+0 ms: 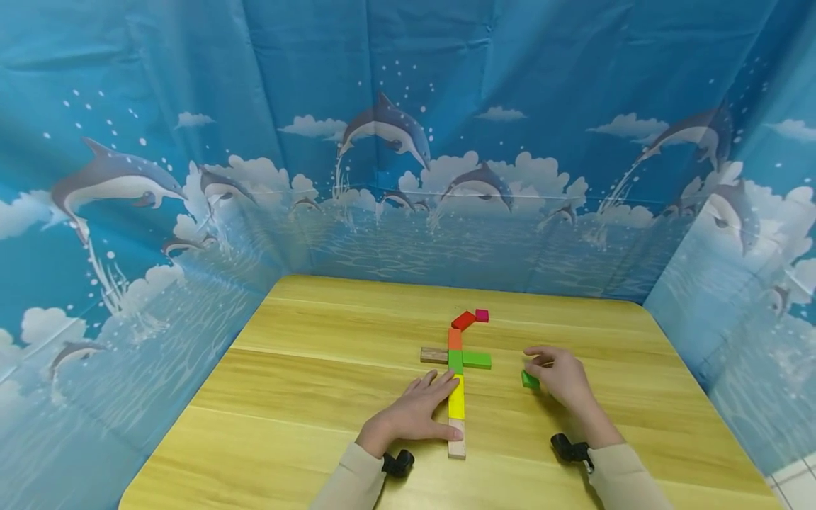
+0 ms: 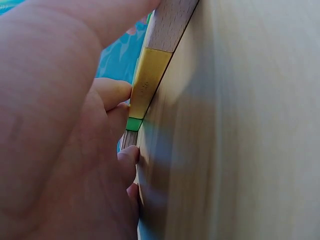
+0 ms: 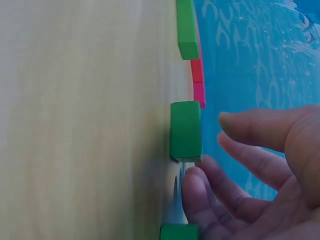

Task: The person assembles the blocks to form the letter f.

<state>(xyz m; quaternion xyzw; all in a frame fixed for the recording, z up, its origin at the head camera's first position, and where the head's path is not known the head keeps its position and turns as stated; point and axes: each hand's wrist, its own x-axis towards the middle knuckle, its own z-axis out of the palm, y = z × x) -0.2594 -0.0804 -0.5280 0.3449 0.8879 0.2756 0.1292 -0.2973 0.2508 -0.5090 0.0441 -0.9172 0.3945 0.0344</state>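
Note:
My left hand (image 1: 417, 412) lies along a row of blocks, its thumb on the pale wooden block (image 1: 456, 450) and a fingertip at the yellow block (image 1: 457, 400). Beyond them, a green block (image 1: 455, 361) sits in the row between a brown wooden block (image 1: 434, 355) and a lighter green block (image 1: 477, 360). Off to the right, my right hand (image 1: 564, 379) hovers beside a separate green block (image 1: 530, 380). In the right wrist view its thumb and fingers are spread, with nothing pinched. Another green block (image 3: 180, 232) shows at that view's bottom edge.
An orange block (image 1: 455, 339), a red block (image 1: 464, 321) set at an angle and a small pink block (image 1: 482, 316) continue the row at its far end. The wood-grain table (image 1: 306, 375) ends at a blue dolphin-print curtain (image 1: 408, 234).

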